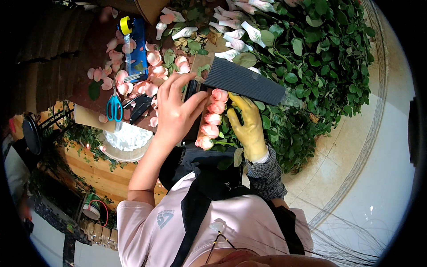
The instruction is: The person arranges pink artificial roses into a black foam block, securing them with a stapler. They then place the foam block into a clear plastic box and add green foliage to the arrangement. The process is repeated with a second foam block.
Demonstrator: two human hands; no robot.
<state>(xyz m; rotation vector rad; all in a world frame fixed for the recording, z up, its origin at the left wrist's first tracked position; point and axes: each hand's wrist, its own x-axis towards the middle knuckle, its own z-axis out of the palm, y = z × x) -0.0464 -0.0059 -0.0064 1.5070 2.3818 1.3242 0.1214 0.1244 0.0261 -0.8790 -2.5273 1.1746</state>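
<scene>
Pink roses point(213, 119) lie in a row in front of me, their heads lined up along a brown edge. My left hand point(175, 109), bare, hovers left of them with its fingers spread and its thumb tip close to the top roses. On the other side is my right hand point(247, 127) in a yellow glove. Its thumb and fingers are apart, and the fingertips reach beside the uppermost rose, under a dark grey ribbed strip point(244, 80). Leafy stems run from the roses toward the right hand, partly covered by it.
To the left are a blue tape dispenser point(138, 53), turquoise-handled scissors point(114, 107), a black stapler point(141, 108) and loose petals point(153, 58). A bowl of white pieces point(129, 138) sits lower. Net-wrapped rose heads point(238, 42) and heaped foliage point(329, 66) fill the far right.
</scene>
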